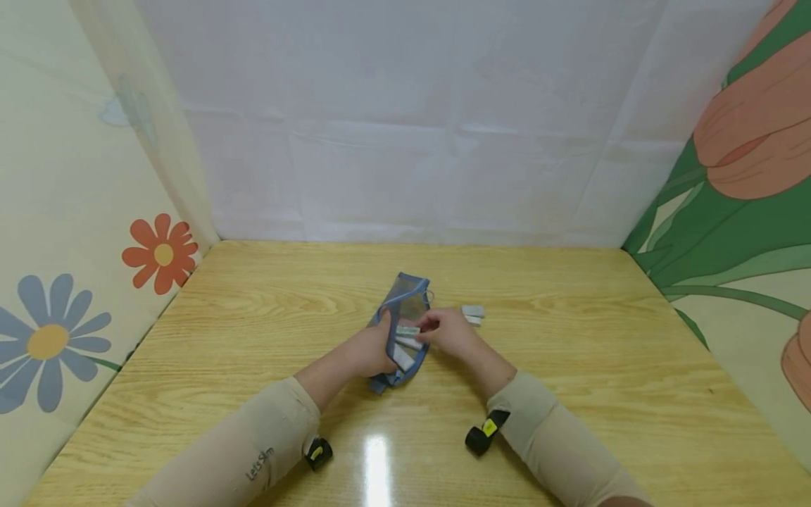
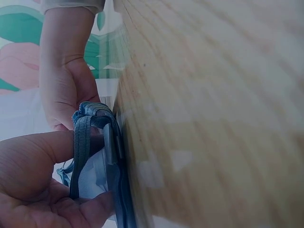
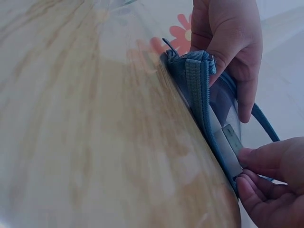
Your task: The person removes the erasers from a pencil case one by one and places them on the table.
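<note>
A blue-edged mesh zipper pouch (image 1: 405,287) lies on the table with its mouth spread. My left hand (image 1: 367,350) grips the pouch's near-left edge, the thumb inside the opening; the left wrist view has its fingers around the zipper band (image 2: 81,152). At the right side of the mouth, my right hand (image 1: 451,332) pinches a small flat rectangular piece (image 3: 232,138), greenish-grey on its face, between thumb and fingers. Several whitish rectangular pieces (image 1: 403,358) lie inside the pouch. The pouch's far side hides part of its contents in both wrist views.
Two small pale pieces (image 1: 472,310) lie on the wooden table (image 1: 570,338) just right of my right hand. A white cloth (image 1: 405,176) hangs behind the table's far edge, and flower-printed cloths (image 1: 63,176) stand at both sides.
</note>
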Motion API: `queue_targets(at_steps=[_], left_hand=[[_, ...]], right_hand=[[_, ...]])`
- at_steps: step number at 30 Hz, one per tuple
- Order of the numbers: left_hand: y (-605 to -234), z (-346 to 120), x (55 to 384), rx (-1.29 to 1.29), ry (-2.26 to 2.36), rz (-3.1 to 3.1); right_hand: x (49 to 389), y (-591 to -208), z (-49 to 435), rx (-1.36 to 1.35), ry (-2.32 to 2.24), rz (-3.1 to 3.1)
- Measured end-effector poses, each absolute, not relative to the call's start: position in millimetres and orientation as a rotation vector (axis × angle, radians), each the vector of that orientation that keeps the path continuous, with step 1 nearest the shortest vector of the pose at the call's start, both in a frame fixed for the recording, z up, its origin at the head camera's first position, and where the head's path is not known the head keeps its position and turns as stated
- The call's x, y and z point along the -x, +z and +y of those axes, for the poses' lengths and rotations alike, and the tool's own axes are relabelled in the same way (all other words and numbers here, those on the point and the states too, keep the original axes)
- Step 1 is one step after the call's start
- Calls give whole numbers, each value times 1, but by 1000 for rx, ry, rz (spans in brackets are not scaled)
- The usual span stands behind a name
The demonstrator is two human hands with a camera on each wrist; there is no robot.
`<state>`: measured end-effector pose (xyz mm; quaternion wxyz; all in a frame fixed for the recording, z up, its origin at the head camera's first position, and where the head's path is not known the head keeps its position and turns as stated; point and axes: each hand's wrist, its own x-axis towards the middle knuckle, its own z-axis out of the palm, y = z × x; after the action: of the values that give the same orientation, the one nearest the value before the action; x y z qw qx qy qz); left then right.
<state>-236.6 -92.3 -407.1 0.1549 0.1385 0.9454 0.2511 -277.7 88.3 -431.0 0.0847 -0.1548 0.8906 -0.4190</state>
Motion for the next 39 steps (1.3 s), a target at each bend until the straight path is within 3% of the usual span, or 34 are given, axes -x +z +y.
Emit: queue_targets(at_steps=[39], left_hand=[[-408, -93, 237, -409, 732, 2693]], right_hand=[[279, -409, 111, 442, -1315, 2688]])
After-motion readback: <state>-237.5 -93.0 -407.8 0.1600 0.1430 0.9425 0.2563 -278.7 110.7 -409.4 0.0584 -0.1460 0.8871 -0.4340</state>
